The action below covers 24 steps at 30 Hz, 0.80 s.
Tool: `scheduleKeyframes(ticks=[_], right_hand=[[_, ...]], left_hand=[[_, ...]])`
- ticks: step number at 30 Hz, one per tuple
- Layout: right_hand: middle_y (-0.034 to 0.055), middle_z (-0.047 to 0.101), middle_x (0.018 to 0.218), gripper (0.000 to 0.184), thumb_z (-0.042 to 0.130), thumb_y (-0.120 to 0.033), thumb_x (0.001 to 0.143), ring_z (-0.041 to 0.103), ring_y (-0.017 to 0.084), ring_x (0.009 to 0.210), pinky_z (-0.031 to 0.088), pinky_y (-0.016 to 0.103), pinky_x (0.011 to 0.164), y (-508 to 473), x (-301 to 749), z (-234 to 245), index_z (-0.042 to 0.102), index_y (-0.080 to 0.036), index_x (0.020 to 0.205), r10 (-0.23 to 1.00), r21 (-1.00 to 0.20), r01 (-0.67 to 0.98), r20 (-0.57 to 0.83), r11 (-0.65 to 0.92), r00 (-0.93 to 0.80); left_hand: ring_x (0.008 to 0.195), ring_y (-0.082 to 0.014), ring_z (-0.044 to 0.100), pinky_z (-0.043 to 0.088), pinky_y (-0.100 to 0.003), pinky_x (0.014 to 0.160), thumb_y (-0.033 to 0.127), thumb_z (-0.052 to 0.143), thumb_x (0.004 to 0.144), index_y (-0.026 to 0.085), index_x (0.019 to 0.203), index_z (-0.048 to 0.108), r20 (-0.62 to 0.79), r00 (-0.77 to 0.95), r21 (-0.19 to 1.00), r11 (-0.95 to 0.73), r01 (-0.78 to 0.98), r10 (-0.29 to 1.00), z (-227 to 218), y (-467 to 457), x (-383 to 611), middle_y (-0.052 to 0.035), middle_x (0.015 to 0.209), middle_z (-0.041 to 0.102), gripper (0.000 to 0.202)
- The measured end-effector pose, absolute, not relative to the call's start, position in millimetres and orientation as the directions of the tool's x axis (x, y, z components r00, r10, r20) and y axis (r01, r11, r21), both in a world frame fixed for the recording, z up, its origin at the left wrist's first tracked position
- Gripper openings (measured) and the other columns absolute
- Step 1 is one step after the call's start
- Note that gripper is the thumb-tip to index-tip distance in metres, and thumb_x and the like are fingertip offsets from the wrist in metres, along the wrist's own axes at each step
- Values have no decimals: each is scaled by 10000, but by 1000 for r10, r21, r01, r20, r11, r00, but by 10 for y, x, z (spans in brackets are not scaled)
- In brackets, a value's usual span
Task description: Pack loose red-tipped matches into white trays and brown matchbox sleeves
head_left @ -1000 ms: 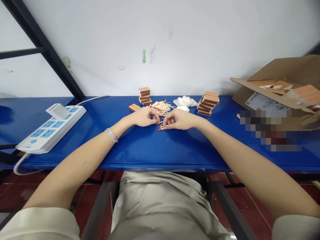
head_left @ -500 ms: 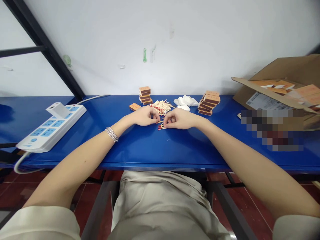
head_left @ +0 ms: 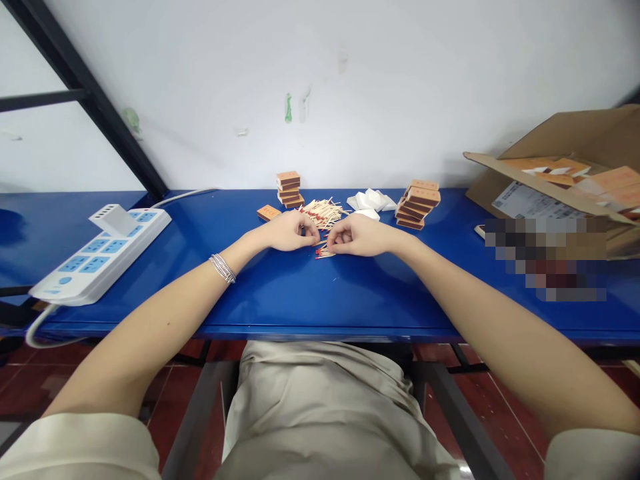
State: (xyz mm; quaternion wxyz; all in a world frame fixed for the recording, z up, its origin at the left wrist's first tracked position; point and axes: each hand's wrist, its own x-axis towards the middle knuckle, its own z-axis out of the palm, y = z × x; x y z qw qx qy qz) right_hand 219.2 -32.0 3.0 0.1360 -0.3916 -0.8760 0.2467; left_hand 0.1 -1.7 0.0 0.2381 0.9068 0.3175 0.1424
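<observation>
My left hand (head_left: 289, 232) is closed in a pinch at its fingertips, with a match (head_left: 321, 242) between thumb and finger, low over the table. Opposite it, my right hand (head_left: 366, 236) has thumb and fingers pressed together on several matches (head_left: 321, 253), whose red heads point left. Just behind both hands lies a loose heap of matches (head_left: 324, 212), mostly pale sticks with some red heads showing. A single matchbox (head_left: 269, 213) lies flat beyond my left wrist.
Matchboxes stand in a small stack (head_left: 289, 189) at the back and a taller stack (head_left: 419, 203) to the right. Crumpled white paper (head_left: 371, 201) lies between them. A power strip (head_left: 100, 260) is at left; an open cardboard box (head_left: 540, 197) holding matchboxes is at right, near a blurred-out patch.
Both hands stay almost in the same place, with only slight finger movement over the matches. The whole view has shifted a little.
</observation>
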Motion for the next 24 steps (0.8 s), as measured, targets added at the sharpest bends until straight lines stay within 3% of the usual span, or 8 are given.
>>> scheduleKeyframes(ticks=[8,24], right_hand=[[-12,585,589,250,655,-385,722,451,90,519,319,248,540,-317,2206,30,722,-165,821,773,-551,627,54,551,-632],[-7,582,575,196,626,-316,722,462,94,510,340,253,548,-320,2200,39,718,-162,801,775,-509,651,52,563,-630]], left_hand=[[564,-82,514,370,-218,558,402,668,740,152,747,717,177,707,473,-689,549,685,-18,-89,83,-15,691,677,255],[585,-87,528,368,-217,548,372,653,749,154,779,715,145,707,473,-676,565,692,-33,-55,67,-21,719,678,229]])
